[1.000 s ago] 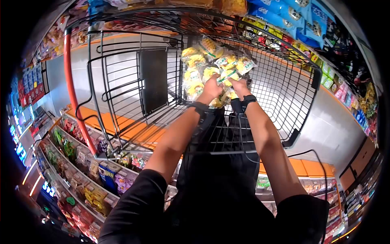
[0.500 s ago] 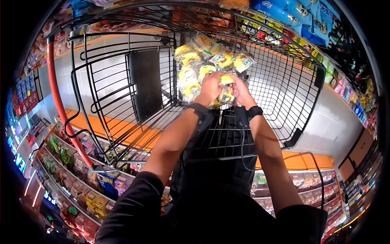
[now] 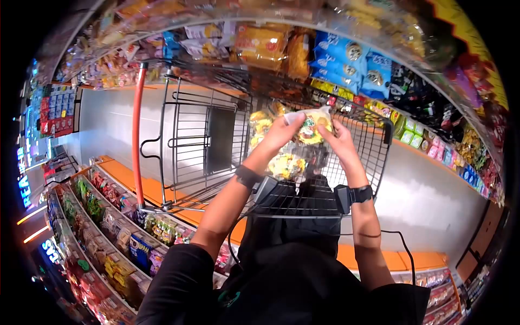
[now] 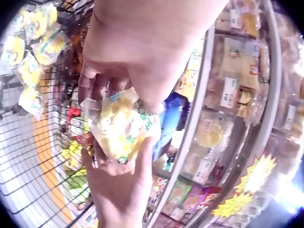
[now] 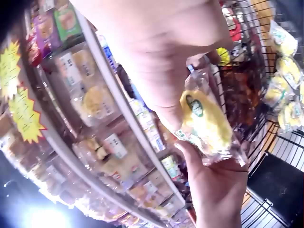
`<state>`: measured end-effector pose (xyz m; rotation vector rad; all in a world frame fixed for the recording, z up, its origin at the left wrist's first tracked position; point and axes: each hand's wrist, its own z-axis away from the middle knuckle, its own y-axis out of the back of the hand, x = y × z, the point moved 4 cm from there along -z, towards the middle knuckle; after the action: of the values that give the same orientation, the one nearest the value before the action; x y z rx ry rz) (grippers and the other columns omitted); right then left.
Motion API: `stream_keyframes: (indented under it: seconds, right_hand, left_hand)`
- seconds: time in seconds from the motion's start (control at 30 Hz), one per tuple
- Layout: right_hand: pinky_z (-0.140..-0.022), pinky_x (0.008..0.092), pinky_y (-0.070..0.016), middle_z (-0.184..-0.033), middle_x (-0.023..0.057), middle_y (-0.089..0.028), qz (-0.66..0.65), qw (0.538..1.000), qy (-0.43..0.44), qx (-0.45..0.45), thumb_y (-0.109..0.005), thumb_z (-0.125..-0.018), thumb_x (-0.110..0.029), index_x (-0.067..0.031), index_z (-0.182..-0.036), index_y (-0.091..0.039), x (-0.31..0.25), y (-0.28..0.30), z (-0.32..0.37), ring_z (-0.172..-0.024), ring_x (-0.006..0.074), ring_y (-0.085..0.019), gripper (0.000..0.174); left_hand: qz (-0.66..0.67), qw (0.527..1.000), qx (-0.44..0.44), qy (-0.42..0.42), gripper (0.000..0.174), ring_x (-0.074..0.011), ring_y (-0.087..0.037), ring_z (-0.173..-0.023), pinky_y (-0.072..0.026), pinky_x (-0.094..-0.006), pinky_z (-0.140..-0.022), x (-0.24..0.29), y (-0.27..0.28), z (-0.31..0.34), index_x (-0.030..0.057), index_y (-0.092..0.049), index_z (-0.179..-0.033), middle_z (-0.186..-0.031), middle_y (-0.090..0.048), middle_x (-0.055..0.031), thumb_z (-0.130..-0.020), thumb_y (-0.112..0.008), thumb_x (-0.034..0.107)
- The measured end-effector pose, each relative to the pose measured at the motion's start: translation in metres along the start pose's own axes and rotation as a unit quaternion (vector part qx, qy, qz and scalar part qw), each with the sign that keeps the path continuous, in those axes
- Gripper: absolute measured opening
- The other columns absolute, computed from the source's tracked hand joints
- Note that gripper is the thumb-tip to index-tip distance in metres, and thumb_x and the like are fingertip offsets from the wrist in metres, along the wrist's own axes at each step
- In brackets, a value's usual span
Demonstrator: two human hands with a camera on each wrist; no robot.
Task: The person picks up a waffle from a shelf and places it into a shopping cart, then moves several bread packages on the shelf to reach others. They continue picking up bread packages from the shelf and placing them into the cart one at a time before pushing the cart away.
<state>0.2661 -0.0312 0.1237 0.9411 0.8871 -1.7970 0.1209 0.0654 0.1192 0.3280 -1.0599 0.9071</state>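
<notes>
Both hands hold a clear plastic packet of yellow food with green print (image 3: 309,130), raised over the black wire shopping cart (image 3: 187,143). My left hand (image 3: 281,134) grips its left end, the thumb on top. My right hand (image 3: 343,145) pinches the right end between thumb and fingers. In the left wrist view the packet (image 4: 121,126) spans the space between the two hands, its clear wrapper crinkled. Several similar packets (image 3: 287,165) lie in the cart below, partly hidden by the hands and the held one.
A red handle (image 3: 137,135) crosses the cart's left end. Shelves with blue bags (image 3: 338,62) and other packaged snacks run along the far side. More snack shelves (image 3: 116,244) stand at the near left. A black cable (image 3: 409,254) hangs by the right arm.
The hands have lifted the packet up from the pile in the cart toward the far shelves. The head view has shifted, showing more of the shelves and a smaller cart.
</notes>
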Motion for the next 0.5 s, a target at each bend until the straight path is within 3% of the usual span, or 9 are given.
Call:
stream_keyframes:
  seconds: [0.1, 0.17, 0.3, 0.33, 0.43, 0.47, 0.5]
  right_hand:
    - [-0.083, 0.0248, -0.0459, -0.106, 0.0068, -0.064, -0.056, 0.995, 0.077, -0.010, -0.066, -0.088, -0.022, 0.0020, -0.120, -0.050, -0.037, 0.005, 0.021, -0.095, 0.0105, -0.059, 0.043]
    - [-0.082, 0.0265, -0.0486, -0.108, 0.0092, -0.063, -0.086, 0.993, 0.079, -0.021, -0.067, -0.087, -0.017, 0.0035, -0.117, -0.051, -0.068, 0.015, 0.039, -0.096, 0.0120, -0.060, 0.040]
    - [-0.072, 0.0240, -0.0504, -0.100, 0.0057, -0.065, -0.107, 0.988, 0.106, -0.037, -0.067, -0.087, -0.015, 0.0023, -0.110, -0.054, -0.117, 0.029, 0.066, -0.086, 0.0094, -0.062, 0.032]
    - [-0.070, 0.0238, -0.0503, -0.099, 0.0052, -0.065, -0.094, 0.986, 0.130, -0.031, -0.069, -0.086, -0.015, 0.0019, -0.109, -0.056, -0.127, 0.033, 0.071, -0.085, 0.0088, -0.061, 0.031]
    - [-0.068, 0.0231, -0.0496, -0.096, 0.0037, -0.066, -0.036, 0.977, 0.212, -0.007, -0.073, -0.082, -0.015, 0.0009, -0.103, -0.059, -0.161, 0.055, 0.079, -0.083, 0.0073, -0.060, 0.030]
    - [-0.068, 0.0227, -0.0492, -0.095, 0.0033, -0.066, -0.006, 0.972, 0.236, -0.005, -0.074, -0.081, -0.015, 0.0007, -0.101, -0.060, -0.169, 0.061, 0.081, -0.083, 0.0069, -0.060, 0.029]
    - [-0.067, 0.0223, -0.0488, -0.094, 0.0029, -0.066, 0.024, 0.965, 0.260, -0.004, -0.075, -0.079, -0.015, 0.0006, -0.099, -0.061, -0.178, 0.063, 0.083, -0.083, 0.0066, -0.060, 0.029]
  left_hand:
    - [-0.064, 0.992, 0.027, -0.105, 0.041, -0.0052, -0.056, -0.076, -0.0459, -0.0237, -0.067, 0.055, -0.027, 0.015, 0.0006, -0.065, -0.099, -0.086, -0.065, 0.0013, -0.098, -0.048, 0.038]
    - [-0.088, 0.988, 0.039, -0.124, 0.043, -0.0049, -0.055, -0.075, -0.0454, -0.0236, -0.067, 0.076, -0.041, 0.027, -0.0002, -0.065, -0.096, -0.083, -0.064, 0.0013, -0.098, -0.047, 0.039]
    - [-0.125, 0.979, 0.091, -0.130, 0.047, -0.0049, -0.054, -0.074, -0.0447, -0.0238, -0.066, 0.122, -0.072, 0.043, -0.0004, -0.064, -0.091, -0.080, -0.062, 0.0013, -0.098, -0.045, 0.042]
    - [-0.072, 0.983, 0.085, -0.149, 0.044, -0.0060, -0.055, -0.075, -0.0452, -0.0235, -0.067, 0.135, -0.085, 0.052, -0.0021, -0.064, -0.093, -0.081, -0.063, -0.0007, -0.097, -0.050, 0.040]
    - [-0.146, 0.965, 0.075, -0.204, 0.038, -0.0084, -0.058, -0.084, -0.0471, -0.0240, -0.074, 0.158, -0.095, 0.059, -0.0040, -0.061, -0.104, -0.092, -0.065, -0.0040, -0.094, -0.057, 0.032]
    - [-0.124, 0.958, 0.045, -0.253, 0.040, -0.0108, -0.058, -0.095, -0.0475, -0.0255, -0.082, 0.168, -0.102, 0.065, -0.0038, -0.055, -0.118, -0.106, -0.063, -0.0072, -0.090, -0.063, 0.024]
    - [-0.124, 0.961, 0.006, -0.247, 0.041, -0.0112, -0.058, -0.097, -0.0473, -0.0258, -0.084, 0.173, -0.108, 0.069, -0.0033, -0.054, -0.120, -0.109, -0.062, -0.0073, -0.090, -0.063, 0.023]
